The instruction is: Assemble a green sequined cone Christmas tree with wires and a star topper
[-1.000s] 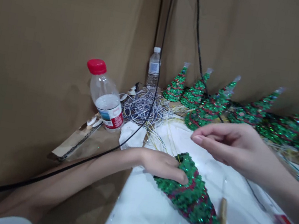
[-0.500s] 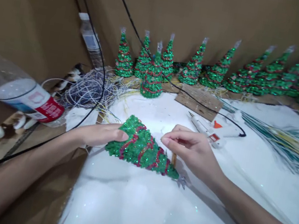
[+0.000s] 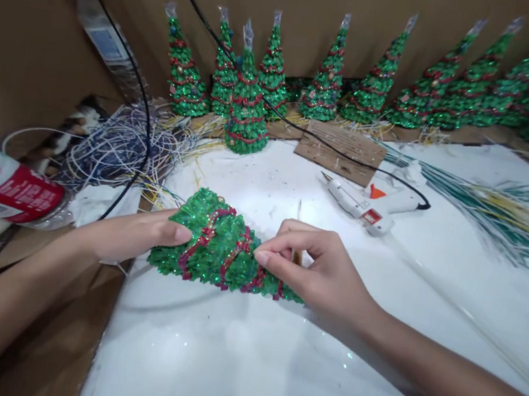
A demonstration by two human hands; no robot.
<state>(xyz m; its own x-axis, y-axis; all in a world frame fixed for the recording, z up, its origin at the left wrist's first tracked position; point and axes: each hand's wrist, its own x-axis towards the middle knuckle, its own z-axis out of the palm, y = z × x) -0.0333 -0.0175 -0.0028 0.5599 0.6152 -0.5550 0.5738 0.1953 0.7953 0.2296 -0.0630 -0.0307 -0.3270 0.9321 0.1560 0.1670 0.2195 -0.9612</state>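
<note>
A small green glitter Christmas tree [image 3: 216,244] with red garland bands lies on its side over the white board [image 3: 218,352]. My left hand [image 3: 146,236] grips its wide base, thumb on top. Pinched fingertips of my right hand [image 3: 305,259] touch the tree's side near a red band; anything between them is too small to make out. A thin pointed tool [image 3: 299,211] with a brownish handle sticks up through the curled fingers of that hand. The tree's tip is hidden behind the right hand.
A glue gun [image 3: 359,204] lies beyond my right hand, its black cable [image 3: 305,136] crossing the scene. Several finished trees [image 3: 325,80] stand along the back. Tangled wire [image 3: 111,145], a bottle [image 3: 17,190] and tissue [image 3: 96,203] are left; green and yellow wires [image 3: 496,210] right.
My view has shifted, so most things appear further left or higher. The right fingertips have come from just off the tree onto its side. The left hand keeps its hold.
</note>
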